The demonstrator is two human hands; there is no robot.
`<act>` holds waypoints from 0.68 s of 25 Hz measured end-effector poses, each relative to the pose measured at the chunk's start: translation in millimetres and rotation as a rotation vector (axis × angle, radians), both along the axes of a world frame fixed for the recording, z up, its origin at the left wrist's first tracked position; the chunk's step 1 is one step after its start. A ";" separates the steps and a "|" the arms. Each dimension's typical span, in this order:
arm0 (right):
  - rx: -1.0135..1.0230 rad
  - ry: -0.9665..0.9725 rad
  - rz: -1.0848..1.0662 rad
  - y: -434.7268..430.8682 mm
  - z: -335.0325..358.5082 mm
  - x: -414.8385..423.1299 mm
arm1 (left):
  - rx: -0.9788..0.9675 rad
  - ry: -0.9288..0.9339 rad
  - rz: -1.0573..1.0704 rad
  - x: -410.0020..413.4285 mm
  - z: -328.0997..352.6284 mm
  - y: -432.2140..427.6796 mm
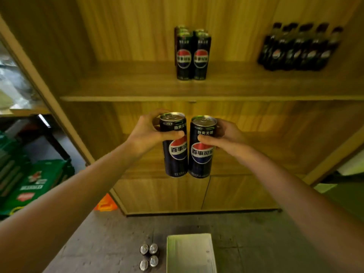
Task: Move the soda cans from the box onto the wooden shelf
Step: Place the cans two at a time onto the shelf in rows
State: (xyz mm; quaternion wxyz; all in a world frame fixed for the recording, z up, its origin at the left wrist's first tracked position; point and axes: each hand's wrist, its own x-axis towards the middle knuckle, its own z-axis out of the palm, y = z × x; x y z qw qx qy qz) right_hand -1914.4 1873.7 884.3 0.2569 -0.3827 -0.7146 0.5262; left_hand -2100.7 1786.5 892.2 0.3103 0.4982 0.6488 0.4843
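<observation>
**Head view: two cans held up side by side before the shelf**

Both bare forearms reach forward and upward from the lower corners, converging at the middle. The left hand wraps the upper part of the left can, thumb laid across its front and fingers curled behind near the rim. The right hand mirrors it on the right can, thumb pressed on the front just under the top. Each hand is clamped firmly on its own can. The two cans are upright, almost touching, and held in the air below the front edge of the wooden shelf.

On that shelf a cluster of matching cans stands upright near the middle, with a row of dark bottles well apart to the right. Down on the grey floor, four can tops show just beside the pale box. Green crates are stacked at the left.
</observation>
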 end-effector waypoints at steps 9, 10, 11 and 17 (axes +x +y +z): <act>0.111 0.049 -0.054 22.8 106.7 -22.5 | 0.077 0.015 -0.038 -18.7 106.4 39.3; 0.112 0.043 -0.061 30.6 109.7 -25.1 | 0.083 -0.001 -0.042 -19.5 107.1 48.1; 0.108 0.041 -0.067 40.6 112.7 -27.2 | 0.088 -0.020 -0.043 -20.4 107.1 58.7; 0.129 -0.004 -0.062 122.2 116.3 -42.3 | 0.133 0.052 0.038 -33.5 103.9 137.9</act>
